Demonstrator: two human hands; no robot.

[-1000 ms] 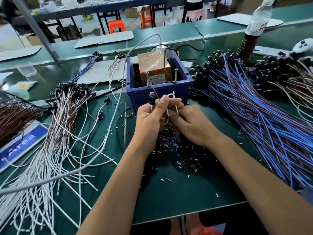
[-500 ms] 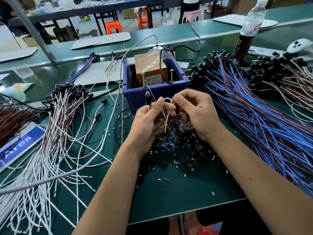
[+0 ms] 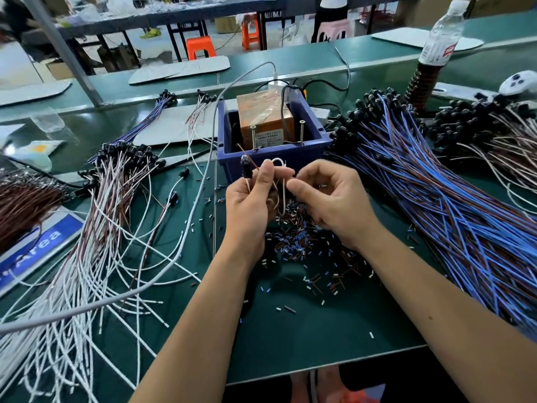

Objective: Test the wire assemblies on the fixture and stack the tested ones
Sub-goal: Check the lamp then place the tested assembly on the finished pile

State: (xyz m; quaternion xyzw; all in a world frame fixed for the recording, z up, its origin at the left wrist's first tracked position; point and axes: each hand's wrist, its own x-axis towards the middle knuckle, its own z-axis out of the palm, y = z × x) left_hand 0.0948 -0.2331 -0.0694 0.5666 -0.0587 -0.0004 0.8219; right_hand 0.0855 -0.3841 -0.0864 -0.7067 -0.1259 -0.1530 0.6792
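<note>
My left hand grips a wire assembly, a small black lamp holder with a white and a brown lead. The holder stands above my fingers and the white lead loops over them. My right hand is just right of it, thumb tip against the white lead, forefinger curled above; a firm pinch is not visible. Both hands hover in front of the fixture, a blue box that holds a brown taped block and two upright screws. A pile of white and brown assemblies lies to the left.
A large heap of blue and brown assemblies fills the right side, with more pale ones behind it. Cut insulation bits litter the green mat under my hands. A grey cable crosses the left. A bottle stands back right.
My right hand has drawn back a little to the right and its fingers have loosened from the wire ends. My left hand keeps its hold on the assembly, slightly higher in front of the box.
</note>
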